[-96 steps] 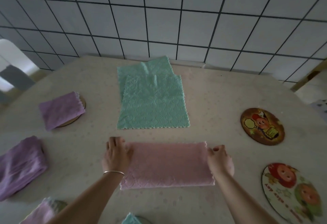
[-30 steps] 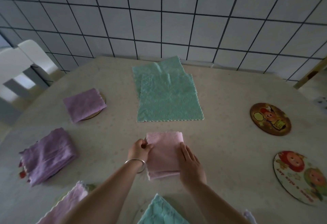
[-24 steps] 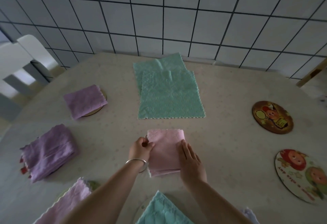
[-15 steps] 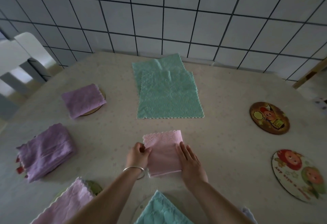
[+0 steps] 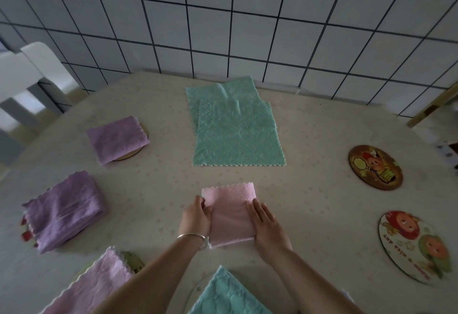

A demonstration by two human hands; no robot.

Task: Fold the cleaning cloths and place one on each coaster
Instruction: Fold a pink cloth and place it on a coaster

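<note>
The left hand (image 5: 195, 219) pinches the left edge of the folded pink cloth (image 5: 231, 214), fingers curled round it. The right hand (image 5: 266, 227) lies flat, fingers straight, pressing the cloth's right edge onto the tabletop (image 5: 309, 202). Beyond the pink cloth lie two unfolded green cloths (image 5: 235, 132); well right of it, two bare coasters (image 5: 375, 167).

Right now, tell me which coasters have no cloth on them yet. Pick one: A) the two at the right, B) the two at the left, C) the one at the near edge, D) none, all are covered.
A: the brown cartoon coaster and the pale fruit-face coaster at the right lie bare, while the left coasters carry purple cloths and the pink cloth is between both hands.
</note>
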